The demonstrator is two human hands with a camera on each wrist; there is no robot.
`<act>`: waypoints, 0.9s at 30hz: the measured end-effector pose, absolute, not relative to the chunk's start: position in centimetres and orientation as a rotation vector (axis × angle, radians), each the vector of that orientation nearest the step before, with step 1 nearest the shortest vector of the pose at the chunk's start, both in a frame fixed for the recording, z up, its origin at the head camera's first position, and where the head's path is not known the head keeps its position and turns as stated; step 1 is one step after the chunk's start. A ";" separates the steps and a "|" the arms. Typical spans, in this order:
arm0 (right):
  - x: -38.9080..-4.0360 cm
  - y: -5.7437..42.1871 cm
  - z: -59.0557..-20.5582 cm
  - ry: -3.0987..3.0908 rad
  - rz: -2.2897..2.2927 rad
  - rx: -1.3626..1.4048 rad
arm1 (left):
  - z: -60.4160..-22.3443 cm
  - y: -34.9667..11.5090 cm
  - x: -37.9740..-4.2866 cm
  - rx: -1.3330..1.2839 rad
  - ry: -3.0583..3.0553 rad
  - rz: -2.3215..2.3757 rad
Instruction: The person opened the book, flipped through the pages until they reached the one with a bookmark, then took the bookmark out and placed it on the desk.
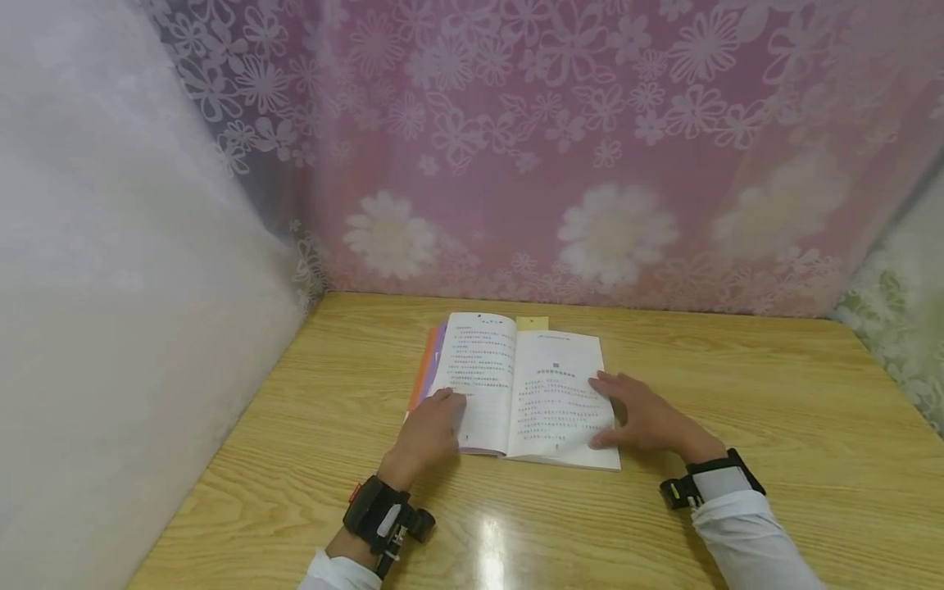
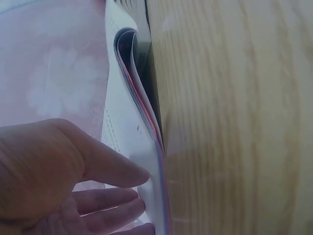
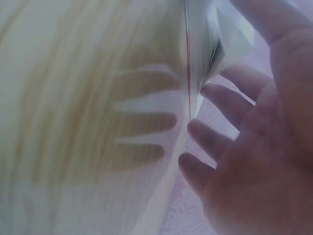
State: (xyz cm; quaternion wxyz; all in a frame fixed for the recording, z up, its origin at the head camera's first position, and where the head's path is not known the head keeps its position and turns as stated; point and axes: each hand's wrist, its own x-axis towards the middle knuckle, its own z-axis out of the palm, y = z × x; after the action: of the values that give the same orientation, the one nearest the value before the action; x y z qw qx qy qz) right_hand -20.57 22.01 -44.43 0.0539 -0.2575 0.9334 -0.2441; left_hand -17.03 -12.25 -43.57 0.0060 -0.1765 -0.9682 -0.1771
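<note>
Lower centre: left hand [image 1: 426, 433], fingers loose, resting on open book's [image 1: 490, 385] left page. Right of centre: right hand [image 1: 649, 416], fingers spread, released, at right page's edge.

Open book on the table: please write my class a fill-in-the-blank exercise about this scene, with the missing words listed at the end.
1. The open book lies on a table whose surface shows ____ grain.
2. In the head view, the left hand touches the book's ____ page.
3. Both of the person's sleeves are ____ in colour.
4. The pink curtain behind is patterned with pale ____.

Missing words: wood; left; white; flowers.
</note>
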 end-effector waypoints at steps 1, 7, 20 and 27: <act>-20.6 21.9 -44.4 2.844 -0.745 -0.779 | -43.6 -12.2 -17.0 -0.551 -3.030 -0.531; -21.0 21.6 -44.2 2.861 -0.813 -0.692 | -43.6 -11.1 -16.8 -0.540 -2.962 -0.489; -20.7 20.3 -42.4 2.988 -0.984 -0.692 | -43.2 -7.2 -16.4 -0.610 -2.856 -0.254; -20.2 19.2 -41.7 3.024 -1.006 -0.736 | -42.7 -5.6 -16.5 -0.620 -2.809 -0.147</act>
State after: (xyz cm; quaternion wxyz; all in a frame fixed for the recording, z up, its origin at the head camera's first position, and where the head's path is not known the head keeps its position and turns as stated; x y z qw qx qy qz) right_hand -20.19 19.21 -41.75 -0.0649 -0.2245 0.9226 -0.3070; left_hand -16.48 -5.58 -42.74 0.1304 -0.2133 -0.9669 -0.0506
